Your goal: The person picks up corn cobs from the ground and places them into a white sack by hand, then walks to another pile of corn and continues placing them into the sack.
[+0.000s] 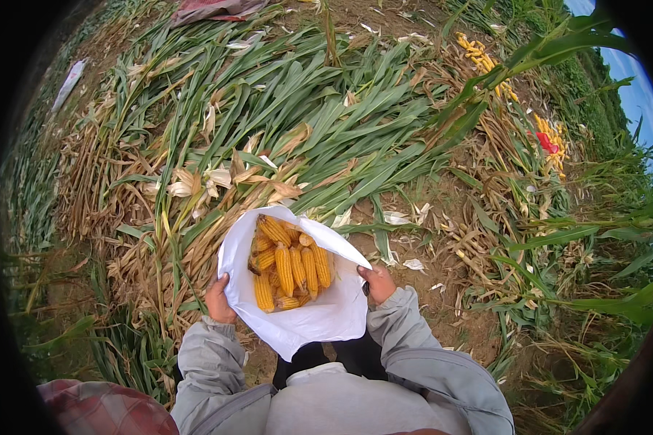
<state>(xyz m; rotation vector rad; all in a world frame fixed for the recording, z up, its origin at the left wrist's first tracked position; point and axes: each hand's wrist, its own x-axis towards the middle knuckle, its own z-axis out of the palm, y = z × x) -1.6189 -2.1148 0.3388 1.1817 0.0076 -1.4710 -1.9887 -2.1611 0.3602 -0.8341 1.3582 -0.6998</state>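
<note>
A white woven sack (326, 321) stands upright in front of me with its mouth spread wide. Inside it lie several husked yellow corn cobs (284, 267), heaped together; the sack's lower part is hidden from this angle. My left hand (219, 300) grips the rim on the left side, thumb over the edge. On the right side, my right hand (378, 284) holds the opposite rim. Neither hand touches the cobs.
Cut green corn stalks (305, 109) and dry husks (179, 185) cover the ground ahead. Piles of yellow cobs (479, 54) lie at the upper right, with a red item (547, 142) on one. A white sack (69, 84) lies far left. Standing corn leaves (555, 239) reach in from the right.
</note>
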